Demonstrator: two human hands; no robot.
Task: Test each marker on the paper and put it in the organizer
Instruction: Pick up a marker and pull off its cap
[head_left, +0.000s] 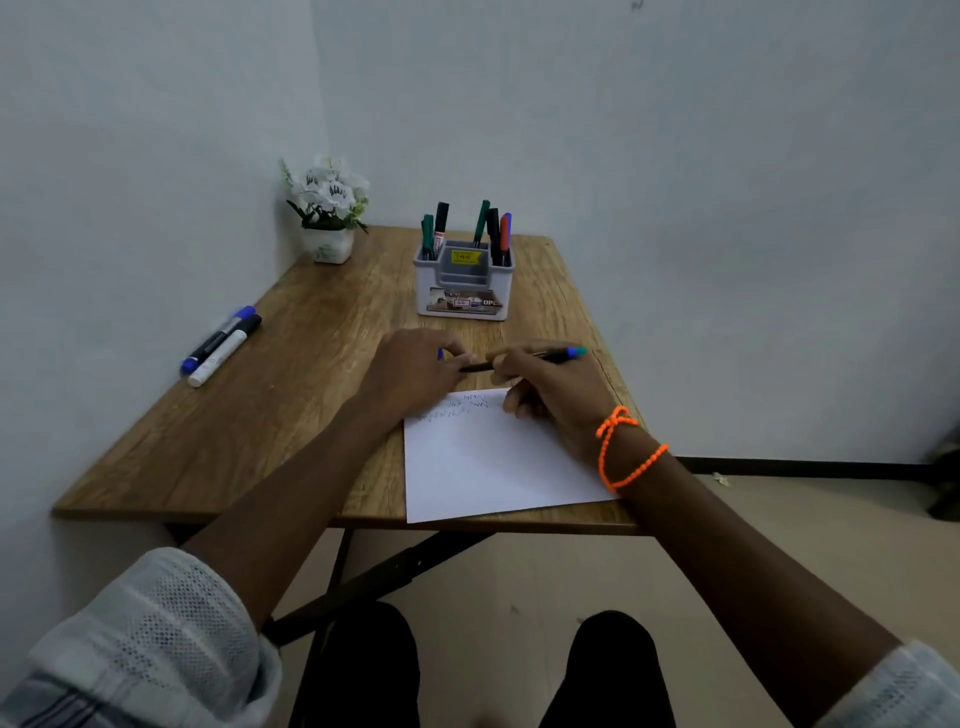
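A thin black marker (551, 356) with a blue end lies level between both hands, just above the top edge of the white paper (488, 462). My right hand (550, 384) grips its barrel. My left hand (415, 366) is closed at its other end, with a bit of blue, probably the cap, showing at the fingers. Small zigzag scribbles mark the paper's top edge. The grey organizer (464, 283) stands behind the hands with several markers upright in its left and right compartments. Two more markers, a blue-capped one (218, 339) and a white one with a black cap (224, 350), lie at the table's left edge.
A white pot of artificial white flowers (328, 210) stands in the far left corner of the wooden table (218, 431). Walls close in behind and on the left. The paper's near edge reaches the table's front edge. An orange bead bracelet is on the right wrist.
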